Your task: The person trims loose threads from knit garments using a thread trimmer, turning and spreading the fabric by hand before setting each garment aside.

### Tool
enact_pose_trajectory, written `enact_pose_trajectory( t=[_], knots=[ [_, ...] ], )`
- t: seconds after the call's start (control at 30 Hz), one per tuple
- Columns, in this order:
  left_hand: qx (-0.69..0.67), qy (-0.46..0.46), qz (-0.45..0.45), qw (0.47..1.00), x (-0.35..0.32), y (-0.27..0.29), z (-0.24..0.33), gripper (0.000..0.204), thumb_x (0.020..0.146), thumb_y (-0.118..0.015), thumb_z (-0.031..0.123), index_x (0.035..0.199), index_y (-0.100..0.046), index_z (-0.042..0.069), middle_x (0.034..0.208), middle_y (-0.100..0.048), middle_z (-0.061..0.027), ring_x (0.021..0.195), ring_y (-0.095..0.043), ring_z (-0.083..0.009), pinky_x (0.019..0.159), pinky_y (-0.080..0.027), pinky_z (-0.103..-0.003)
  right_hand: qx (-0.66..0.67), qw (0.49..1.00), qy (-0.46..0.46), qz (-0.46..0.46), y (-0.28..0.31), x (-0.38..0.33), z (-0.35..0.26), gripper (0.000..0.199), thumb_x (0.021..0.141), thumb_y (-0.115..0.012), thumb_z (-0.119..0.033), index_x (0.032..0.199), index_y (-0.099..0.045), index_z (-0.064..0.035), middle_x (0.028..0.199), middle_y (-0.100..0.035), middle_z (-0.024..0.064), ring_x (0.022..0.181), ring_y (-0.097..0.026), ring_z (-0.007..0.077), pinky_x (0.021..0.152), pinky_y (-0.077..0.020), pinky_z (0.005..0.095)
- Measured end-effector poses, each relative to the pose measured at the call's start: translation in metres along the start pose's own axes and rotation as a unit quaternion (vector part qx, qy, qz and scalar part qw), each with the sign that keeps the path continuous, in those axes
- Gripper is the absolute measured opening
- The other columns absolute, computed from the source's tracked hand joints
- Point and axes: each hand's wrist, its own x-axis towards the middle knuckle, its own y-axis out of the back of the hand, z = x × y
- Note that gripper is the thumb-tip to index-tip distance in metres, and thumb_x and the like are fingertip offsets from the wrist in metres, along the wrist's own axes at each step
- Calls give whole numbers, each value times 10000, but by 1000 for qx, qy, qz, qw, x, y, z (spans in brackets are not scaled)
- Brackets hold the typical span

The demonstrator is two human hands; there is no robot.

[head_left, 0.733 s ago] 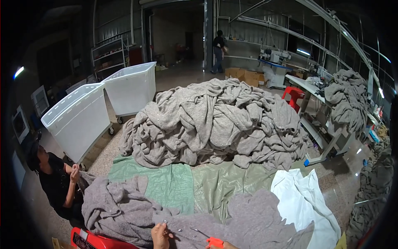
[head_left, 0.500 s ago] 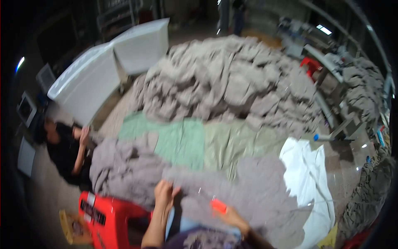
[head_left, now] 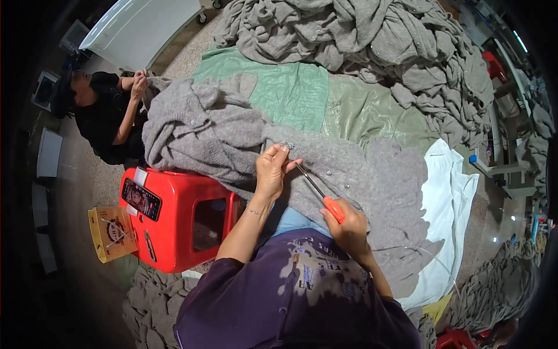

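Note:
A large grey knit cloth [head_left: 366,180] dotted with small shiny studs spreads across my lap and beyond. My left hand [head_left: 271,174] is closed at the cloth, its fingertips beside a shiny stud [head_left: 290,145] and its thumb stretched to the right. What lies under the curled fingers is hidden. In my right hand [head_left: 349,228] is a screwdriver-like tool [head_left: 314,185] with an orange-red handle and a thin dark shaft. The shaft slants up and left, its tip close to my left thumb.
On my left, a red plastic stool [head_left: 168,250] bears a phone [head_left: 141,199] and a slim pen-like tool [head_left: 150,245]; a yellow paper bag [head_left: 104,235] hangs beside it. Another person [head_left: 102,110] sits at far left. Ahead lies a grey cloth heap [head_left: 349,35]; white sheeting [head_left: 447,192] lies right.
The view has tilted down, so the scene sits higher and sharper. My hands have come closer together, with the tool's tip now near my left fingers.

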Motion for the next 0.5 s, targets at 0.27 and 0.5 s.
enact_pose_trajectory(
  t=[0.27,0.5],
  knots=[
    [-89,87,2,992,29,29,-20,158,938,-526,217,836,-490,102,702,-480,5,594,-524,-114,735,-574,-346,-22,997,-46,51,-4,-4,16,193,821,-658,-213,916,-590,-59,678,-603,157,609,-595,366,530,-457,410],
    [31,136,-22,990,23,5,-34,110,858,-630,78,869,-520,70,774,-604,-25,726,-623,-116,723,-570,-302,-22,997,-60,34,-1,-6,25,176,818,-660,-180,907,-592,-45,696,-599,158,631,-596,366,536,-445,409]
  ],
)
